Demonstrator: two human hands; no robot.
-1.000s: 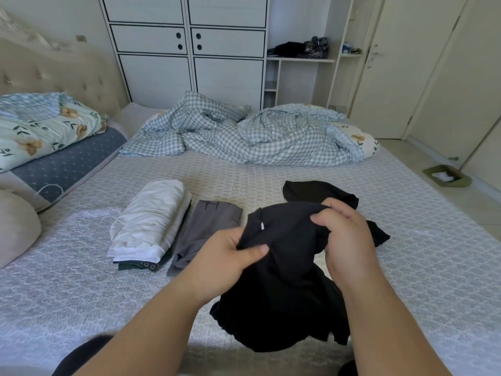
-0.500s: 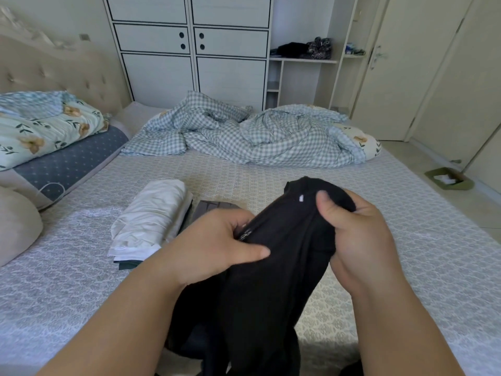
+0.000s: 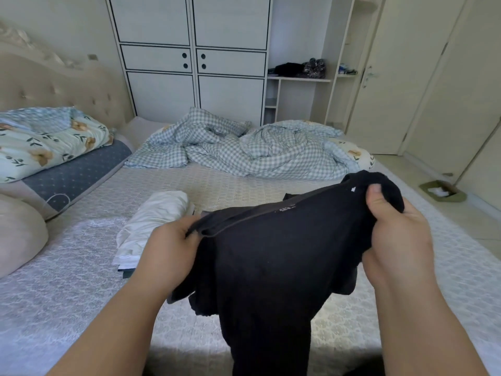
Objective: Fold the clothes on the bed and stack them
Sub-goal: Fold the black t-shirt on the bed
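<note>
Both hands grip a black fabric garment (image 3: 271,261) by its top edge, left hand (image 3: 170,251) lower, right hand (image 3: 395,240) higher, above the patterned grey bed (image 3: 67,280); a folded white cloth stack (image 3: 154,221) lies beyond the left hand.

Checked duvet (image 3: 252,150) (crumpled); white wardrobe (image 3: 189,58); floral pillow (image 3: 51,142)

"Soft daylight in here, fairly dim, with a cool cast on the wardrobe (image 3: 189,58)."

"Where's it coming from?"

"From the right, I'd say; the floor (image 3: 461,221) and doors (image 3: 406,77) there look brighter. No glare. A dark shadow lies along the near edge of the bed (image 3: 67,280)."

"Sharp?"

"Mostly. The black garment (image 3: 271,267) swallows its folds, hardly any detail. The wide lens bows the headboard (image 3: 54,85) and door lines, and the forearms stretch large at the bottom corners."
</note>
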